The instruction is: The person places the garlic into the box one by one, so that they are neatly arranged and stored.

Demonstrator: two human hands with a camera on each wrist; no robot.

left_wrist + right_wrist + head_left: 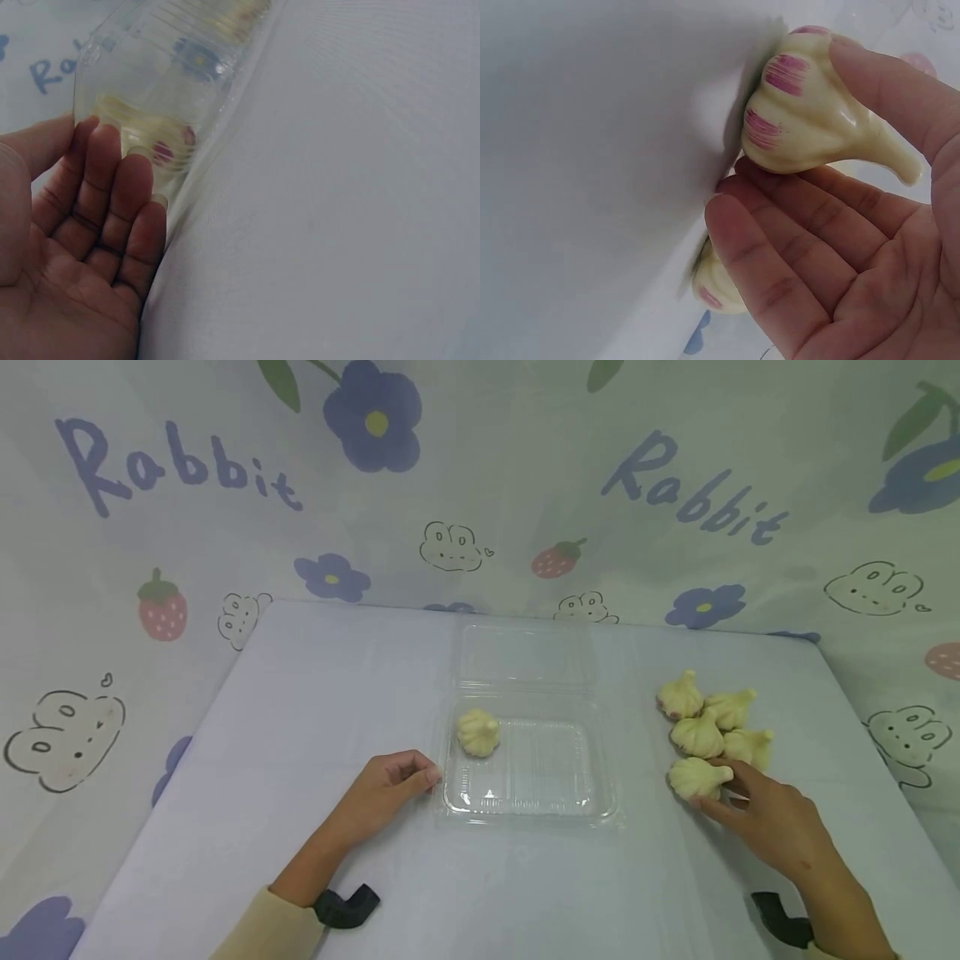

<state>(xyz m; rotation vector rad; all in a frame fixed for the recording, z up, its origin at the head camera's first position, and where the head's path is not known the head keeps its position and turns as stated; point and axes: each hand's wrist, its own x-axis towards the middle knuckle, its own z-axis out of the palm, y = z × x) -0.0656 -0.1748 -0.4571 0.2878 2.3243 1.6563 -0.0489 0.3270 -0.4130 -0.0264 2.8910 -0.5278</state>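
A clear plastic container point(528, 818) lies with its lid point(525, 653) folded back. One garlic bulb point(477, 732) sits in its left back corner. At the container's left rim, my left hand point(384, 792) pinches the edge between thumb and index finger, its other fingers against the clear wall point(112, 90). On the right, my right hand point(783, 827) holds the nearest garlic bulb point(693, 778); its thumb is on one side and its fingers on the other. Purple streaks mark that bulb point(802, 112) in the right wrist view, where it appears close to the table.
Several more garlic bulbs point(697, 735) lie clustered just behind the right hand. A white cloth covers the table point(322, 693). Behind it hangs a printed curtain point(510, 460) with flowers, strawberries and rabbits. Black bands point(347, 907) are on both wrists.
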